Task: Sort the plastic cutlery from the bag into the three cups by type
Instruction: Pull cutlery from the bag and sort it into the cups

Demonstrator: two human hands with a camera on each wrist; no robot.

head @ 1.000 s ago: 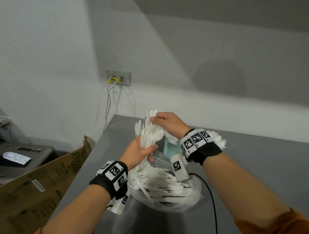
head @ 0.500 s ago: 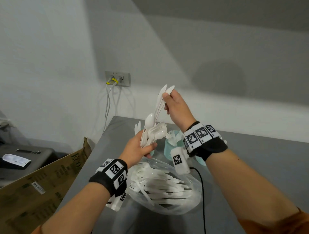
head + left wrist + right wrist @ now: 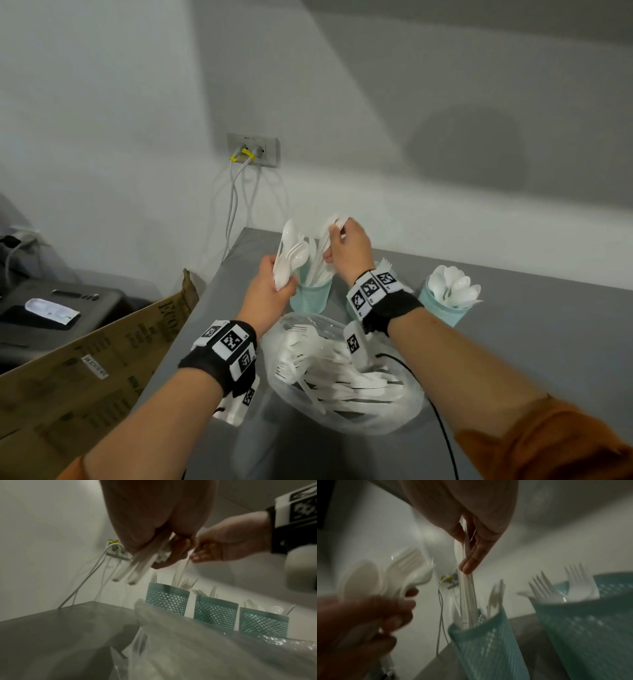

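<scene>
My left hand [image 3: 283, 279] grips a bundle of white spoons and forks [image 3: 293, 251], held upright just left of the left teal cup [image 3: 311, 295]. My right hand [image 3: 337, 234] pinches a few white knives [image 3: 467, 582] by their tops, their lower ends down inside that cup among other knives. The middle cup [image 3: 215, 609] holds forks and is mostly hidden behind my right wrist in the head view. Spoons fill the right cup [image 3: 448, 305]. The clear plastic bag [image 3: 342, 407] lies open in front of the cups with several pieces of white cutlery in it.
The grey table [image 3: 548, 342] ends at a left edge beside an open cardboard box [image 3: 102, 359]. A wall socket [image 3: 253, 149] with white cables hanging down sits behind the table's far left corner. A black cable [image 3: 442, 428] runs from my right wrist.
My right hand drew a few knives up out of the left hand's bundle, lifted them high, then lowered them into the left cup. The left hand stayed put with the rest of the bundle.
</scene>
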